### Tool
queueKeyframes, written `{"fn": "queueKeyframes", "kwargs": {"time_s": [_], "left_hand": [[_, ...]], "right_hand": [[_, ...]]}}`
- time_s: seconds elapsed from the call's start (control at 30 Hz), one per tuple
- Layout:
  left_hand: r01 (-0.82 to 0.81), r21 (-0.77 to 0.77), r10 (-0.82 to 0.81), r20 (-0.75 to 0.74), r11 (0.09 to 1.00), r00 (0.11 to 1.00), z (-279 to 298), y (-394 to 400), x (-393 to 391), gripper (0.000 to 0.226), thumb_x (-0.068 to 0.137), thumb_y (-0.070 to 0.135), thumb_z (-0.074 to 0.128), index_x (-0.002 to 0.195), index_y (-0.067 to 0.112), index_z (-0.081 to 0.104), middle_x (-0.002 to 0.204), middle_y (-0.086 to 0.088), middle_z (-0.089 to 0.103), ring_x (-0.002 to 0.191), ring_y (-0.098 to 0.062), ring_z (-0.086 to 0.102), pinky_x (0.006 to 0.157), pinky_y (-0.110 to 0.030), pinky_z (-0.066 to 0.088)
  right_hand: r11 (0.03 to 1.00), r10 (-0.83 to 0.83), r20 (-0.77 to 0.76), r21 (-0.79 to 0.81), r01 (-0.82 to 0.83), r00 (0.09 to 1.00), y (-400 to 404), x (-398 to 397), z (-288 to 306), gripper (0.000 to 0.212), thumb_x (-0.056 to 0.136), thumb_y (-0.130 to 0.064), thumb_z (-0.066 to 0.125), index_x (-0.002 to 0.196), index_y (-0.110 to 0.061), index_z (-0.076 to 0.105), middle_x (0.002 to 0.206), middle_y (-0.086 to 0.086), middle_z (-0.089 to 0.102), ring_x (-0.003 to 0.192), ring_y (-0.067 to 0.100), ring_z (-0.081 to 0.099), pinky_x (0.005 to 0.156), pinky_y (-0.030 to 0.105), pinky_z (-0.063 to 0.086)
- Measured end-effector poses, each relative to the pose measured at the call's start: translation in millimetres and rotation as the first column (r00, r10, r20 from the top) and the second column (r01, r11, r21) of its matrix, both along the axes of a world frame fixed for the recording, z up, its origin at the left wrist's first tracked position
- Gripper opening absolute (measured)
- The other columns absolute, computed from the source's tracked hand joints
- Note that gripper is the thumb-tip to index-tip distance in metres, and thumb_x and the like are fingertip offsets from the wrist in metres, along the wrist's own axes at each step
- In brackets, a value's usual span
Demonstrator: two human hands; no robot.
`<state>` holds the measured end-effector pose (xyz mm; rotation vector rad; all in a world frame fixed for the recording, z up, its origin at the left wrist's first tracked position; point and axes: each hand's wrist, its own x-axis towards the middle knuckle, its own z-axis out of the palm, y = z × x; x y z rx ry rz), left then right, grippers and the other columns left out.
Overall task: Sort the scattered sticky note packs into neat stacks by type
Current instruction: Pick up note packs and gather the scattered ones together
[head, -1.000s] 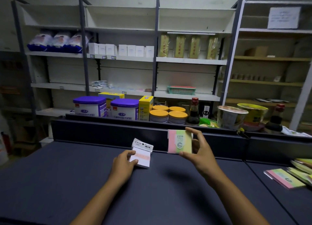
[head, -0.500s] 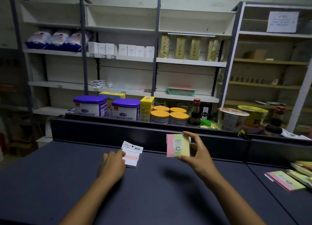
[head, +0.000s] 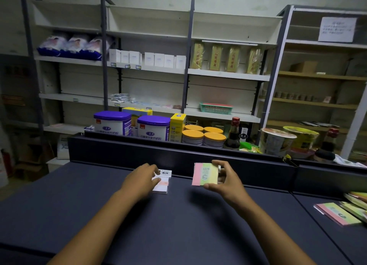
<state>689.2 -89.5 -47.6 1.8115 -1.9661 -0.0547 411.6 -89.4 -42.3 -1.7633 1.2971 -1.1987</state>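
Observation:
My left hand (head: 141, 180) grips a white sticky note pack (head: 162, 183) with a pink stripe and a printed header. The pack lies low on the dark table (head: 178, 229), close to the raised back ledge. My right hand (head: 225, 183) pinches a pink, green and yellow sticky note pack (head: 204, 175) marked 2209, thumb under it and fingers on its top edge. That pack is upright, just above the table and right of the white one. More coloured packs (head: 338, 214) lie scattered at the table's far right edge.
A dark raised ledge (head: 178, 153) runs along the back of the table. Behind it stand purple-lidded tins (head: 154, 127), orange-lidded jars (head: 204, 137), a sauce bottle (head: 233, 133) and noodle cups (head: 277, 140). Store shelving fills the wall beyond.
My left hand has carried the white pack away from me and down onto the table near the ledge. My right hand has lowered the coloured pack slightly.

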Motion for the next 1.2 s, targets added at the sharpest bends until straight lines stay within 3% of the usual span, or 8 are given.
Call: {"fn": "queueKeyframes", "kwargs": {"time_s": [0.13, 0.33, 0.5, 0.63, 0.8, 1.03, 1.2], "left_hand": [[-0.005, 0.059, -0.01, 0.244, 0.998, 0.97, 14, 3, -4, 0.041, 0.095, 0.045, 0.054, 0.13, 0.024, 0.052, 0.13, 0.001, 0.053, 0.12, -0.019, 0.051, 0.092, -0.034, 0.047], [-0.033, 0.078, 0.003, 0.361, 0.996, 0.932, 16, 2, -8, 0.047, 0.095, 0.047, 0.052, 0.132, 0.018, 0.049, 0.134, -0.004, 0.053, 0.121, -0.024, 0.052, 0.094, -0.036, 0.044], [-0.036, 0.078, 0.005, 0.365, 0.996, 0.931, 16, 1, -2, 0.046, 0.095, 0.046, 0.052, 0.131, 0.017, 0.049, 0.132, -0.005, 0.053, 0.121, -0.025, 0.052, 0.094, -0.037, 0.044], [-0.022, 0.08, -0.008, 0.362, 0.997, 0.932, 15, 1, 0, 0.046, 0.096, 0.046, 0.052, 0.132, 0.018, 0.049, 0.132, -0.005, 0.053, 0.121, -0.025, 0.051, 0.094, -0.037, 0.045], [0.013, 0.079, -0.039, 0.332, 0.997, 0.943, 15, -2, -5, 0.046, 0.096, 0.046, 0.051, 0.134, 0.02, 0.047, 0.134, -0.004, 0.052, 0.122, -0.023, 0.05, 0.093, -0.036, 0.045], [0.064, 0.088, -0.086, 0.266, 0.994, 0.96, 19, 0, -33, 0.043, 0.094, 0.048, 0.052, 0.13, 0.024, 0.051, 0.131, 0.0, 0.054, 0.116, -0.021, 0.055, 0.09, -0.035, 0.048], [0.118, 0.107, -0.14, 0.235, 0.987, 0.962, 24, 5, -78, 0.041, 0.092, 0.047, 0.055, 0.126, 0.023, 0.054, 0.127, -0.001, 0.056, 0.114, -0.022, 0.055, 0.089, -0.036, 0.047]], "right_hand": [[0.999, 0.003, -0.108, 0.051, 0.002, 0.994, -13, 13, -6, 0.071, 0.07, -0.005, 0.086, 0.13, -0.02, 0.05, 0.125, 0.005, 0.048, 0.097, 0.016, 0.057, 0.077, 0.024, 0.053], [0.991, 0.015, -0.197, 0.132, 0.011, 0.98, -33, 24, -22, 0.071, 0.068, -0.008, 0.088, 0.129, -0.019, 0.051, 0.129, 0.005, 0.04, 0.112, 0.02, 0.053, 0.098, 0.035, 0.05], [0.986, 0.011, -0.305, 0.161, 0.04, 0.952, -46, 23, -29, 0.074, 0.066, -0.016, 0.09, 0.13, -0.021, 0.052, 0.13, 0.004, 0.047, 0.113, 0.018, 0.052, 0.084, 0.025, 0.048], [0.975, 0.037, -0.44, 0.213, 0.064, 0.897, -54, 21, -34, 0.076, 0.068, -0.031, 0.088, 0.135, -0.02, 0.052, 0.131, 0.004, 0.053, 0.124, 0.023, 0.046, 0.104, 0.039, 0.045], [0.971, 0.07, -0.524, 0.232, 0.064, 0.849, -56, 21, -36, 0.076, 0.076, -0.044, 0.081, 0.141, -0.023, 0.049, 0.133, 0.009, 0.045, 0.128, 0.026, 0.034, 0.109, 0.04, 0.037], [0.991, 0.06, -0.527, 0.136, 0.014, 0.847, -36, 2, -27, 0.067, 0.085, -0.037, 0.074, 0.142, -0.019, 0.044, 0.136, 0.006, 0.043, 0.123, 0.019, 0.051, 0.105, 0.03, 0.042], [0.994, -0.047, -0.649, 0.046, 0.101, 0.759, -8, -53, -12, 0.053, 0.089, -0.039, 0.068, 0.134, -0.023, 0.047, 0.131, 0.001, 0.051, 0.117, 0.015, 0.052, 0.101, 0.032, 0.046]]}}
